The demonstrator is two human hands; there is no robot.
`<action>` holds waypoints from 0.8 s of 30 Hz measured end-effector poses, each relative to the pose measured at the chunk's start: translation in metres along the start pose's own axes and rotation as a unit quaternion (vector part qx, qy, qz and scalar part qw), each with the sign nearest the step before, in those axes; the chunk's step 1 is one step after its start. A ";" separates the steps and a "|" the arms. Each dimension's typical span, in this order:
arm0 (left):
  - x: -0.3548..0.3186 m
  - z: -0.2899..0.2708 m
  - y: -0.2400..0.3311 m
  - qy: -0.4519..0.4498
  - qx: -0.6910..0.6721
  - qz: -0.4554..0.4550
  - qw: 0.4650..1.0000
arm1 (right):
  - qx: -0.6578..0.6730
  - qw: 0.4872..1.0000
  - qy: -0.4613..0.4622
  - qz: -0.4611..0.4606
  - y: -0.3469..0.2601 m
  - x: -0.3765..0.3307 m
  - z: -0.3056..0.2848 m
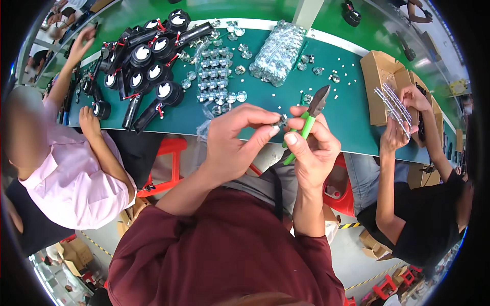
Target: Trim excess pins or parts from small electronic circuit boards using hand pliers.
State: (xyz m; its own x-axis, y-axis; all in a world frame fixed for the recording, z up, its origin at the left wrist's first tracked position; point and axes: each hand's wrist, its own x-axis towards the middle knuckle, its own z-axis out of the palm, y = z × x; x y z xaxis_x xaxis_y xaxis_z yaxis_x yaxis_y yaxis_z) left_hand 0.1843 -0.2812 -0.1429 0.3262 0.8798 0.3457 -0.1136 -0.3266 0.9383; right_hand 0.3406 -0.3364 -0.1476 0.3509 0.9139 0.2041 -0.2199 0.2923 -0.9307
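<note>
My left hand [229, 140] is closed, pinching a small shiny, partly clear piece [279, 121] between thumb and fingertips. Its exact kind is too small to tell. Green-handled pliers [317, 102] lie in my closed right hand [314, 153], dark jaws pointing up and away from me. The right fingertips come close to the pinched piece; whether they touch it I cannot tell. Beyond my hands, rows of small clear plastic parts with metal bits [214, 74] rest on the green table [245, 109]. A wrapped stack of similar clear parts [278, 53] stands farther back.
Black round-headed devices with tube handles [153, 74] are piled at the left. Small white pieces and loose clear parts lie scattered rightward. Cardboard boxes [375, 86] stand at the right. A person in pink [76, 173] sits left; another, in black [408, 219], holds thin strips [395, 109].
</note>
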 end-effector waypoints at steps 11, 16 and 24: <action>-0.030 -0.031 0.003 -0.079 -0.227 -0.146 0.960 | -0.049 0.995 -0.060 -0.070 0.004 -0.018 0.022; -0.034 -0.028 0.013 -0.031 -0.196 -0.128 0.972 | -0.205 0.963 -0.052 -0.169 0.001 -0.022 0.029; -0.040 -0.031 0.016 -0.068 -0.229 -0.125 0.963 | -0.224 0.948 -0.039 -0.222 0.003 -0.025 0.031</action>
State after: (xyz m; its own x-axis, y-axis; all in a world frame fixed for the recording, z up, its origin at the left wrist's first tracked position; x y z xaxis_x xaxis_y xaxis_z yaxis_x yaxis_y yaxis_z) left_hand 0.1406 -0.3106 -0.1411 0.5129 0.8479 0.1344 -0.4070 0.1023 0.9077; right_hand 0.3027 -0.3501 -0.1458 0.2456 0.7528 0.6108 0.3489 0.5192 -0.7802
